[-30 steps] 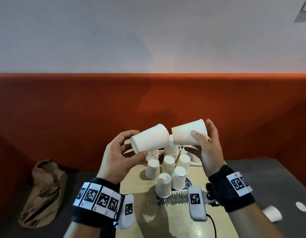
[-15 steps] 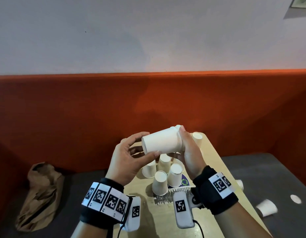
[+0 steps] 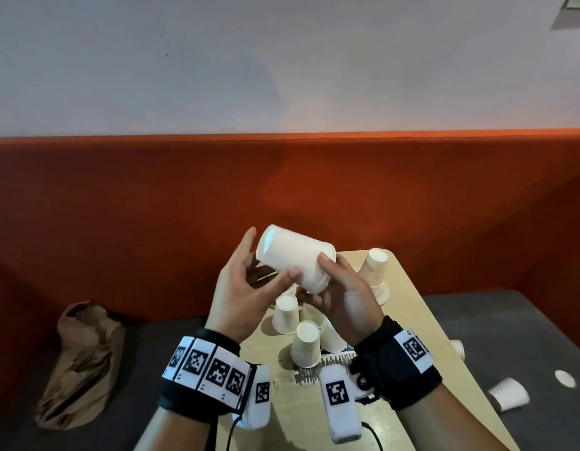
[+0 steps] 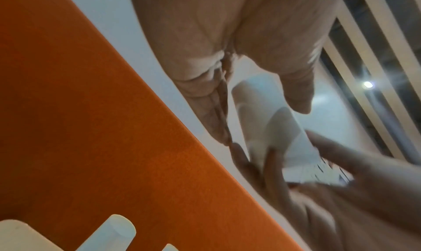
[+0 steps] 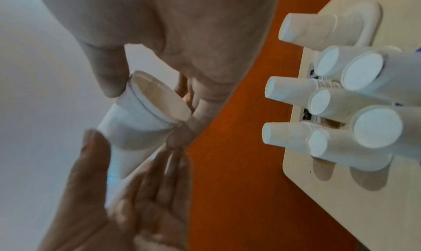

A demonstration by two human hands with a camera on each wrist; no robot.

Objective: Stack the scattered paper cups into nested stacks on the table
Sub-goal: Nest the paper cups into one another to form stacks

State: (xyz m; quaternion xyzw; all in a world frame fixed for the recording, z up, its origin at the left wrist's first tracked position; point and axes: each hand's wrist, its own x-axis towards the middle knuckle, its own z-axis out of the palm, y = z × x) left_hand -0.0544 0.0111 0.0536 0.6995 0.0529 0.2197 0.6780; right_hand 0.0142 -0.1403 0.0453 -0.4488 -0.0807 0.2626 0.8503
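Held tilted above the table, the nested cups sit clasped between a person's left hand and right hand, thumbs and fingers closed on thin white paper. A light, straight push should seat the tapered walls without crushing them; upturned cups stand below.

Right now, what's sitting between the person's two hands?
Nested white paper cups, tipped sideways above the table: the left grip holds their body, the right grip pinches the rim end. The head view shows it plainly.
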